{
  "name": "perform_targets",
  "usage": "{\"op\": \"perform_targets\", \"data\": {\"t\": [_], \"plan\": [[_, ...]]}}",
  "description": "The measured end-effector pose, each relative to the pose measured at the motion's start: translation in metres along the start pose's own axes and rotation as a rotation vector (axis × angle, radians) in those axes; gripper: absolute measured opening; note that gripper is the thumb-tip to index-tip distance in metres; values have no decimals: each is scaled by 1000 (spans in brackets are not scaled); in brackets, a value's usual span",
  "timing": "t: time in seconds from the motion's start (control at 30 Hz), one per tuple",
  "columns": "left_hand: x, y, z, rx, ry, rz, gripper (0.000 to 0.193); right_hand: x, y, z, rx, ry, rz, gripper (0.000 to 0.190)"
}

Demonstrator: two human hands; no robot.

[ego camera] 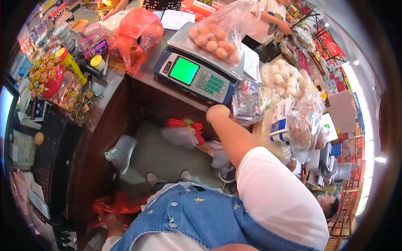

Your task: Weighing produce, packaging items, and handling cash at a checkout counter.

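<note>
My right arm reaches to the front edge of the counter; my right hand (219, 113) looks like a rounded end just below the scale, its fingers not visible. Beside it lies a clear plastic bag of small packets (248, 102). A digital scale (196, 75) with a lit green display bears a clear bag of brown eggs (215, 40) on its metal plate. At the lower left, my left hand (112, 219) is low among red plastic bags (117, 205), its fingers mostly hidden, so its grip does not show.
A red bag (136, 37) stands left of the scale. Candy jars (92, 40) and padlocks (83, 105) sit on the left counter, above a keyboard (45, 153) and a loose egg (39, 138). Bagged white produce (281, 77) lies right. People stand beyond the counter and at right.
</note>
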State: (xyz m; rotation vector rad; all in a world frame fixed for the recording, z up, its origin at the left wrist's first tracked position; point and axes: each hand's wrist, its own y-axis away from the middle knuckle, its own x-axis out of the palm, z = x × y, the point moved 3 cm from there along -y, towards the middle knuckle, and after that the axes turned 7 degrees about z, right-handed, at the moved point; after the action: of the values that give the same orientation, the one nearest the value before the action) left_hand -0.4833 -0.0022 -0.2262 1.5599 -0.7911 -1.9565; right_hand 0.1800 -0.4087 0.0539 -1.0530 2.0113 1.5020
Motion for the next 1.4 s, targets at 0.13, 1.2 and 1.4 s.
{"op": "perform_targets", "data": {"t": [0.13,1.2,1.4], "plan": [[-11,-2,-7,-23,-14,-39,38,5,10,-2,-94,28,-161,25],[-76,584,-372,1989,-869,43,21,77,193,-133,-744,-856,25,56],[-61,604,-377,1985,-802,86,17,130,177,-190,-722,-1743,366,18]]}}
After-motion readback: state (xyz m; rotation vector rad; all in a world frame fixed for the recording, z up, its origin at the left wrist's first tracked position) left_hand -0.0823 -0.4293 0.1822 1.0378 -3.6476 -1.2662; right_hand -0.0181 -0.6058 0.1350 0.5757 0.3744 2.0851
